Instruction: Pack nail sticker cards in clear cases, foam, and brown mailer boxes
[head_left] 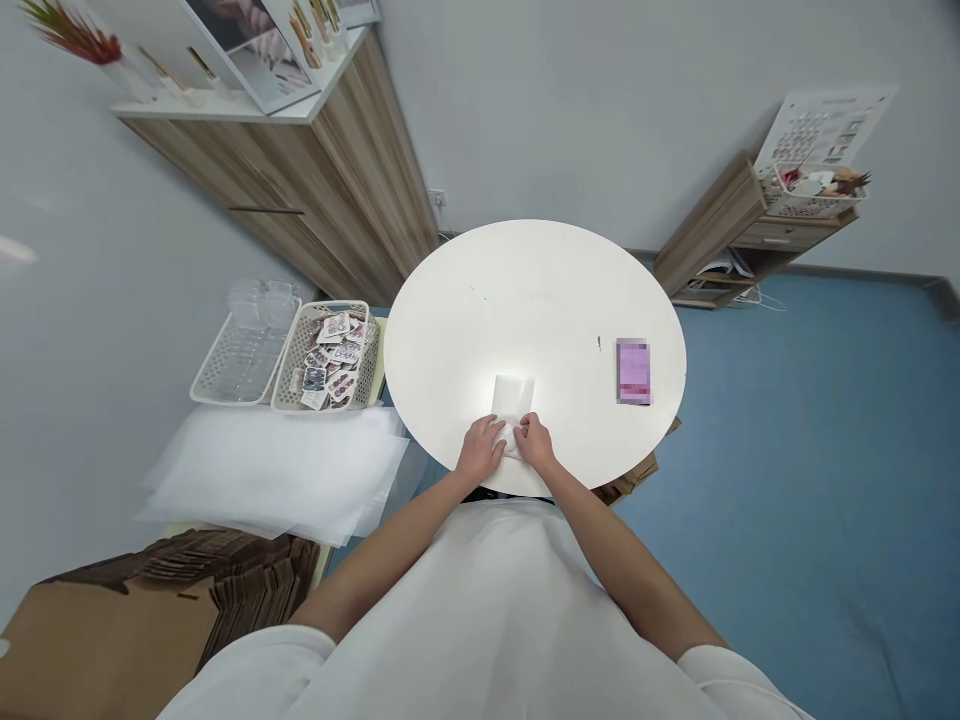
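Observation:
On the near edge of the round white table (540,290) lies a small, folded white foam-like sheet (514,393). Its far half is flat and slightly see-through, and its near part is bunched under my fingers. My left hand (481,449) grips the left side of it, fingers over the top and the thumb lower down. Thumb and fingertips of my right hand (534,441) pinch its right side. Whether anything lies inside the folds I cannot tell.
A blurred purple rectangular object (634,372) rests at the table's right. Leftward stand a basket of printed packets (330,365), a basket of clear plastic containers (247,350), a stack of translucent white sheets (277,470) and folded cardboard boxes (120,630). A wooden cabinet (367,160) rises behind.

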